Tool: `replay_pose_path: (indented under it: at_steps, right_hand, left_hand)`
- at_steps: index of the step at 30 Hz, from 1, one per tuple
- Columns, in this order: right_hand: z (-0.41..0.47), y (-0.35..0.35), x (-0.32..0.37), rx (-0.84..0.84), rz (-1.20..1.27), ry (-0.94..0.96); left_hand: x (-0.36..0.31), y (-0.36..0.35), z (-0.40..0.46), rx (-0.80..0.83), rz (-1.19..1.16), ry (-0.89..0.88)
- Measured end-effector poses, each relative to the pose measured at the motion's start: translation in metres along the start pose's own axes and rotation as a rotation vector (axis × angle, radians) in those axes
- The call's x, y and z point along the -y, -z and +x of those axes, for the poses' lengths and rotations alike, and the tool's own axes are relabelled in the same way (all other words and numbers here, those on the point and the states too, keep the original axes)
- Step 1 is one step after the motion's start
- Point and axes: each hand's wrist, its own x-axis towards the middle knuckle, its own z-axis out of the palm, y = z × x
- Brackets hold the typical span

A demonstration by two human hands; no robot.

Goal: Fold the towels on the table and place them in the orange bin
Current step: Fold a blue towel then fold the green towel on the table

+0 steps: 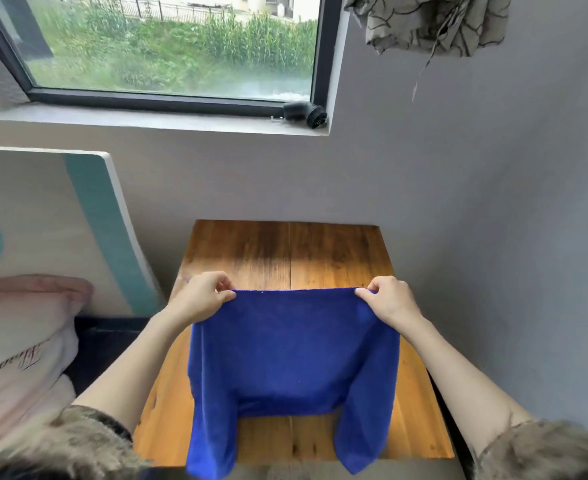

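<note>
Two hands (pixel 202 296) (pixel 391 299) — towel (pixel 292 348) stretched crosswise

Home bedroom: pillow (pixel 19 341), headboard (pixel 60 220), window (pixel 168 46) onto garden.

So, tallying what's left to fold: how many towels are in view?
1: the blue towel, held up over the wooden table by both hands. Others may lie out of frame.

I could not see the worktop (pixel 334 258) beneath the blue towel (pixel 292 351), and the towel's two hanging ends ran off the bottom edge. My furry sleeves (pixel 545 452) were blurred there. The patterned cloth (pixel 434 22) was cut off at the top, the pillow (pixel 19 341) at the left.
</note>
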Motion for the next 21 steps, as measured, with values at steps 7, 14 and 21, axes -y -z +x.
replay_pose_path:
  at_steps: [7,14,21]
  right_hand:
    - [0.122,-0.033,0.001,0.032,0.059,-0.001]
    - [0.16,-0.1,-0.002,0.248,0.053,0.025]
    - [0.136,-0.173,0.007,0.497,0.014,0.057]
  left_hand:
    - [-0.004,-0.03,0.112,-0.133,-0.038,0.106]
    - [0.045,-0.075,0.146,-0.051,-0.077,0.192]
    - [0.124,-0.114,0.115,0.147,-0.06,0.415]
